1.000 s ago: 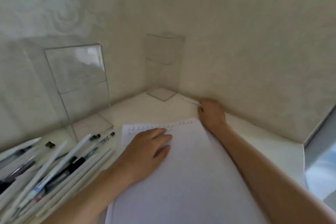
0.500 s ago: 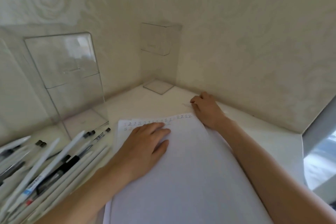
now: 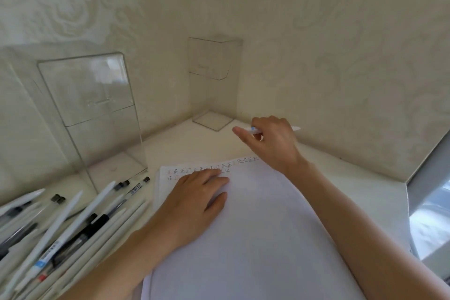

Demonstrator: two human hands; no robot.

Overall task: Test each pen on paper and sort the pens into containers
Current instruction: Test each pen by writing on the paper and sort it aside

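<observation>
Left hand (image 3: 194, 204) flat, fingers straight, pressing on the paper (image 3: 255, 246). Right hand (image 3: 272, 143) is curled round a white pen (image 3: 254, 130), index finger sticking out, and hovers just past the sheet's far edge. That pen lies roughly level and its cap state is unreadable from here. Far left, the pen pile (image 3: 60, 231) is loose and crossed over itself, so a nudge from the left forearm could roll pens around, I'd guess, and mix tested with untested. The near clear container (image 3: 92, 109) stands just behind the pile and looks empty. Its walls barely show, so a misjudged rim is the risk. The left fingertips cover part of the rows of test marks (image 3: 209, 168), and fresh ink there could smear. The far clear container (image 3: 214, 61) sits in the corner, near the right hand, tall and narrow. A pen brought in level may hit its wall rather than the opening, and a knock could tip it. I can't tell which container is for which pens, so I'd flag a wrong-bin drop too.
</observation>
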